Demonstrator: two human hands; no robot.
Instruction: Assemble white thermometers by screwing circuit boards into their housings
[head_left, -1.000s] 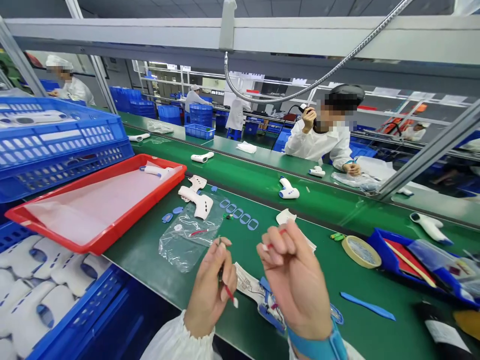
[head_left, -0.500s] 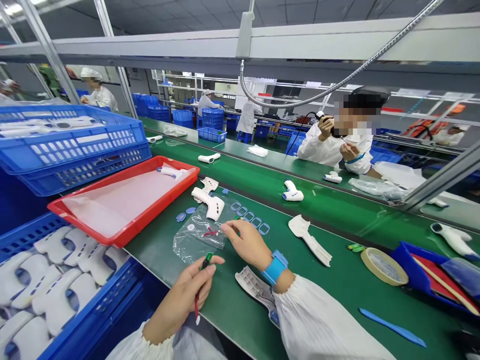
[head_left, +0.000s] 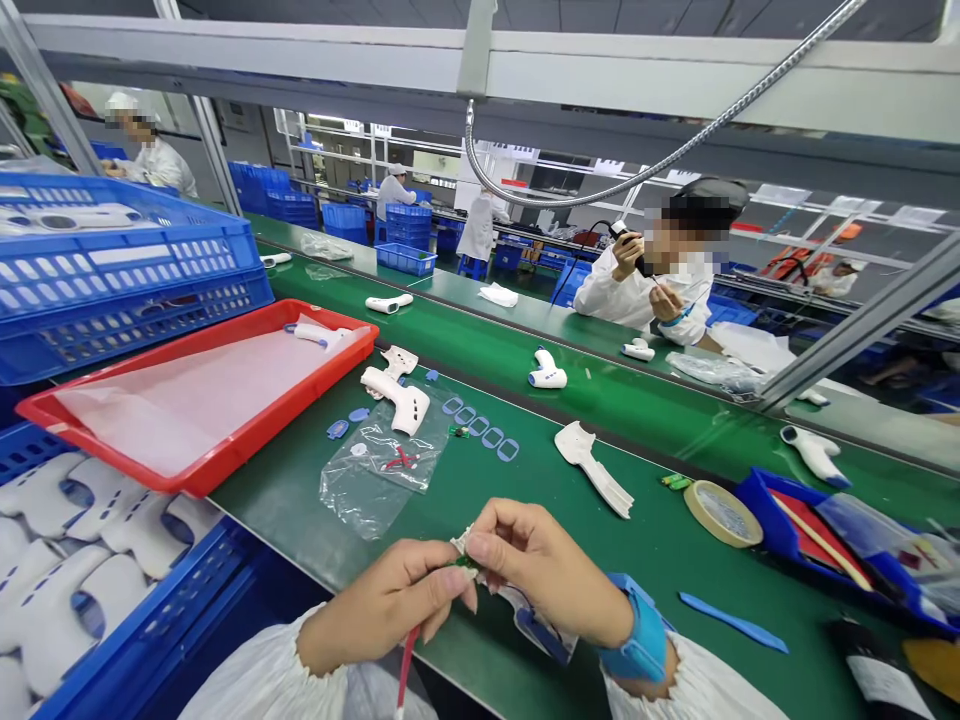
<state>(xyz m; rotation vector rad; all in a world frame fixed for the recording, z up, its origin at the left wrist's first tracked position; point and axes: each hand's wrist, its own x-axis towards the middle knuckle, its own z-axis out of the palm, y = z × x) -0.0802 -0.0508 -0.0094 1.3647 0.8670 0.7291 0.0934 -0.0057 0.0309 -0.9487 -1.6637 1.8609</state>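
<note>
1. A green work surface (head_left: 300, 525) is stretching beneath everything, edge running from 10 o'clock down toward 5 o'clock. Clock directions here are centring on the spot where the two hands are meeting.
2. A red tray (head_left: 202, 480) lined with pale sheeting is lying at 10 o'clock, well apart from both hands.
3. The right hand (head_left: 536, 562) is reaching in from 4 o'clock, fingers curled narrow, fingertips touching the board; whether they are gripping it, I cannot tell.
4. The left hand (head_left: 401, 600) is coming in from 8 o'clock, thumb and fingers pinching the board.
5. An open casing (head_left: 547, 635) is lying under the right hand, which is the nearer one. Its blue-edged end is showing at 4 o'clock; the right hand is hiding its middle, so its full long axis is unclear.
6. A separate white casing half (head_left: 595, 470) is lying at 2 o'clock, its long axis slanting from 10 toward 4.
7. A red wire (head_left: 407, 665) is hanging below the left hand at 7 o'clock, its length running almost 12 to 6.
8. A small green board (head_left: 466, 562) is sitting right at the centre, between both sets of fingertips, mostly covered; its long axis is hidden.
</note>
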